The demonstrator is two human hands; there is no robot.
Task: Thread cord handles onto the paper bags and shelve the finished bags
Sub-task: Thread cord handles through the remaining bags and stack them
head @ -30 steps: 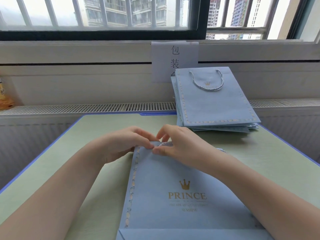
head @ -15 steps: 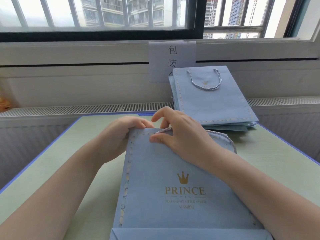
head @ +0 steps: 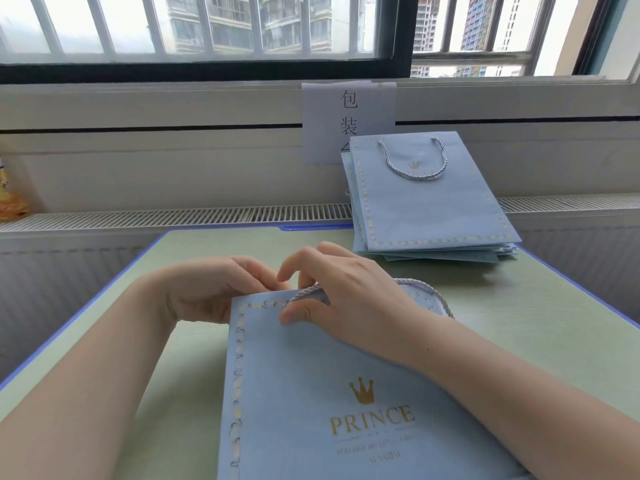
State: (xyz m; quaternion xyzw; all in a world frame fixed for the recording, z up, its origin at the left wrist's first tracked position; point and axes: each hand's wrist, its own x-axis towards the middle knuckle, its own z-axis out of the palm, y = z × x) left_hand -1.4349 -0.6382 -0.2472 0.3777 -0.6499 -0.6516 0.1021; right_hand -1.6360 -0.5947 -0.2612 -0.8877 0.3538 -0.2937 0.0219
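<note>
A flat light-blue paper bag [head: 311,393] with a gold crown and the word PRINCE lies on the green table [head: 519,323] in front of me. My left hand [head: 214,292] grips the bag's top left corner from behind. My right hand [head: 349,296] rests on the top edge and pinches a pale twisted cord handle [head: 429,292] between thumb and forefinger. The cord arcs out to the right behind my wrist. How far the cord end goes through the bag is hidden by my fingers.
A stack of several finished blue bags [head: 429,206], each with a cord handle, leans at the table's far right against the windowsill wall. A paper sign [head: 346,123] with Chinese characters hangs behind it. A radiator grille [head: 173,216] runs along the back. A yellow object [head: 10,199] sits far left.
The bag's top edge lifted toward me and then settled slightly lower again. My right hand drew the cord out, so a loop now shows to the right of my wrist.
</note>
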